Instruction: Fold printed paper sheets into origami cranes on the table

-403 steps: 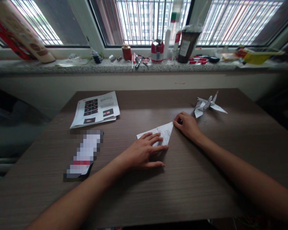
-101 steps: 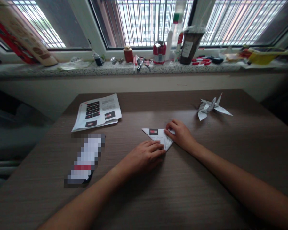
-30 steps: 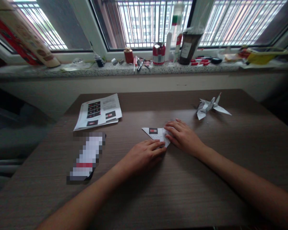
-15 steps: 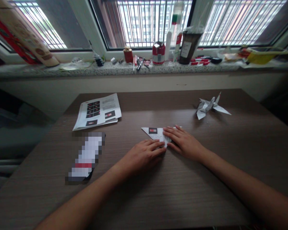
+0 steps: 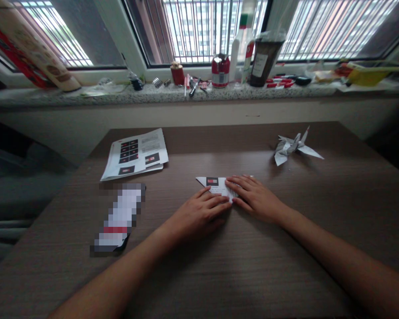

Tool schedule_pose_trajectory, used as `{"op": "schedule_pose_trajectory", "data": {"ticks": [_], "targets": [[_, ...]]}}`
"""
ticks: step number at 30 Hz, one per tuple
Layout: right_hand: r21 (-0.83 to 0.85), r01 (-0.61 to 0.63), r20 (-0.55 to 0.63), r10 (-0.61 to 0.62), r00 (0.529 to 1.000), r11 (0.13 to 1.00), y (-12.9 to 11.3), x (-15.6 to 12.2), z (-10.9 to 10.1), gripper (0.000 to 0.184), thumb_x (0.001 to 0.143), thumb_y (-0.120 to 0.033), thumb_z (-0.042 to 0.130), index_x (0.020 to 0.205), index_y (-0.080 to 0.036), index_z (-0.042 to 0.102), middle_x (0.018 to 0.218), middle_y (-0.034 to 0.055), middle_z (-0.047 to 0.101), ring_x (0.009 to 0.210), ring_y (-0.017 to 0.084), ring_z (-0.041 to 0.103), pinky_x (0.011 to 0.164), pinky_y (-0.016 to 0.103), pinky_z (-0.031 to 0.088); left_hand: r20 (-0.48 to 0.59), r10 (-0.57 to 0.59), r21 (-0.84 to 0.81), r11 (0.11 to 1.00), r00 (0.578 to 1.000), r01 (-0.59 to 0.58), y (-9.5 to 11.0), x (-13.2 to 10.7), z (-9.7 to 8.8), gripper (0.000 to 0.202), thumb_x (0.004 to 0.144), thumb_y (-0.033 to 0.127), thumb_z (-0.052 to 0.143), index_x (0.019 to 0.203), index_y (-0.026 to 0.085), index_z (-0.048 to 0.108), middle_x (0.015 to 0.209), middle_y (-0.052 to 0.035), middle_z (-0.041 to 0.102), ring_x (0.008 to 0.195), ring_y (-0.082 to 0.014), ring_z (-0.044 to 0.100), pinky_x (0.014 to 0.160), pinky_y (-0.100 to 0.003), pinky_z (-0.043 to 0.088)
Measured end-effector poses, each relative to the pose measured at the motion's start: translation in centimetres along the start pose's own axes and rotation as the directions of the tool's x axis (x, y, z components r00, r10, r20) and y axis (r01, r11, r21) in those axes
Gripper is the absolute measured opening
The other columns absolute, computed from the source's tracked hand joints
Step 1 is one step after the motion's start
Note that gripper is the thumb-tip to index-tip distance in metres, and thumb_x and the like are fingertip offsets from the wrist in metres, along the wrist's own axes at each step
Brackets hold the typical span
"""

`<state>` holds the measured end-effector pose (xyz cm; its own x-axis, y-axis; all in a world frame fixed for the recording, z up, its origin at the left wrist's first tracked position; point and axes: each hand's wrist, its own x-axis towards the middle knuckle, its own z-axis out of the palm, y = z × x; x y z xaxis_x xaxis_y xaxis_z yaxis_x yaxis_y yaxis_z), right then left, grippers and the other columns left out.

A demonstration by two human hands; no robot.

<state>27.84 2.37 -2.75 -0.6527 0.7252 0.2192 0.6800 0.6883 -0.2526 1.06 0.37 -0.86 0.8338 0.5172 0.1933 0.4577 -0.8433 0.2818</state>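
Note:
A folded triangle of printed paper (image 5: 216,187) lies on the table in front of me, with a small dark picture near its left corner. My right hand (image 5: 257,197) rests on its right part, fingers stretched out and covering much of it. From the lower left, my left hand (image 5: 201,213) touches the lower edge, its fingers extended and slightly spread. The fingertips of both hands lie close together near the triangle's bottom point. That point is partly hidden beneath them.
A paper crane (image 5: 294,146) stands at the back right of the table (image 5: 239,274). Printed sheets (image 5: 146,148) lie at the back left, with a blurred-out phone (image 5: 119,217) nearer me. The windowsill (image 5: 173,96) holds a can (image 5: 220,71), bottles and a dark cup (image 5: 266,62).
The left hand's fingers have spread a little, one fingertip shifting up onto the triangle's left slanted edge. My right hand and the paper are almost unmoved.

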Motion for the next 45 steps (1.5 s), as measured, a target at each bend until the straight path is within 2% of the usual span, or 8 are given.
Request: {"op": "schedule_pose_trajectory", "data": {"ticks": [5,10,18,25,33,40,45], "targets": [[0.003,-0.001,-0.02,0.002,1.0,1.0,-0.05,0.27,-0.11,0.053,0.105,-0.038,0.054,0.157,-0.031,0.044,0.156,0.0087,0.054,0.142,0.031,0.052,0.118,0.056,0.04,-0.005,-0.002,-0.039,0.999,1.0,0.002,-0.04,0.13,-0.04,0.047,0.101,0.031,0.061,0.147,0.022,0.054,0.147,-0.0094,0.06,0.14,-0.0272,0.05,0.126,-0.053,0.029],[-0.008,0.016,-0.004,-0.016,1.0,1.0,0.19,0.46,0.06,0.054,0.107,-0.04,0.05,0.159,-0.032,0.04,0.161,0.006,0.047,0.149,0.028,0.043,0.123,0.054,0.034,0.023,-0.004,-0.068,0.998,1.0,0.005,0.04,0.15,-0.33,0.047,0.102,0.029,0.059,0.147,0.019,0.053,0.153,-0.0128,0.054,0.145,-0.0291,0.044,0.122,-0.051,0.038],[-0.026,0.001,-0.005,-0.001,1.0,1.0,0.21,0.39,0.32,0.057,0.108,-0.043,0.046,0.162,-0.029,0.034,0.163,0.0069,0.044,0.15,0.026,0.041,0.126,0.051,0.029,0.03,-0.012,-0.085,0.996,0.999,0.014,0.05,0.12,-0.45,0.046,0.103,0.03,0.058,0.148,0.021,0.053,0.155,-0.0126,0.052,0.147,-0.0296,0.043,0.122,-0.055,0.038],[-0.096,0.0,0.007,0.001,1.0,0.995,0.18,0.35,0.32,0.054,0.109,-0.045,0.044,0.159,-0.025,0.039,0.162,0.0114,0.045,0.149,0.027,0.042,0.127,0.053,0.025,0.05,-0.016,-0.088,0.996,0.999,0.02,-0.12,0.05,-0.37,0.045,0.104,0.031,0.057,0.148,0.021,0.053,0.157,-0.0128,0.049,0.146,-0.03,0.043,0.123,-0.053,0.038],[-0.145,0.004,0.037,0.001,0.999,0.989,0.4,0.39,0.38,0.056,0.109,-0.049,0.038,0.159,-0.024,0.04,0.162,0.0102,0.046,0.15,0.026,0.042,0.127,0.051,0.025,0.053,-0.017,-0.099,0.995,0.998,0.022,-0.2,0.03,-0.2,0.045,0.103,0.03,0.059,0.147,0.021,0.054,0.158,-0.0125,0.048,0.146,-0.0316,0.044,0.123,-0.053,0.038],[-0.146,0.016,0.049,-0.009,0.999,0.989,0.64,0.33,0.47,0.06,0.109,-0.049,0.039,0.164,-0.027,0.029,0.164,0.0079,0.042,0.152,0.026,0.038,0.13,0.051,0.02,0.062,-0.016,-0.099,0.995,0.998,0.022,-0.32,0.0,-0.36,0.048,0.104,0.032,0.059,0.15,0.022,0.052,0.159,-0.0112,0.048,0.147,-0.0302,0.043,0.123,-0.051,0.038],[-0.164,0.038,0.027,-0.034,0.999,0.986,0.63,-0.02,0.31,0.068,0.108,-0.048,0.042,0.167,-0.026,0.017,0.169,0.0071,0.032,0.157,0.027,0.026,0.131,0.052,0.016,0.078,-0.028,-0.067,0.997,0.997,0.033,-0.43,-0.09,-0.32,0.048,0.104,0.034,0.058,0.151,0.025,0.052,0.16,-0.0093,0.046,0.148,-0.03,0.043,0.124,-0.051,0.036]]}}
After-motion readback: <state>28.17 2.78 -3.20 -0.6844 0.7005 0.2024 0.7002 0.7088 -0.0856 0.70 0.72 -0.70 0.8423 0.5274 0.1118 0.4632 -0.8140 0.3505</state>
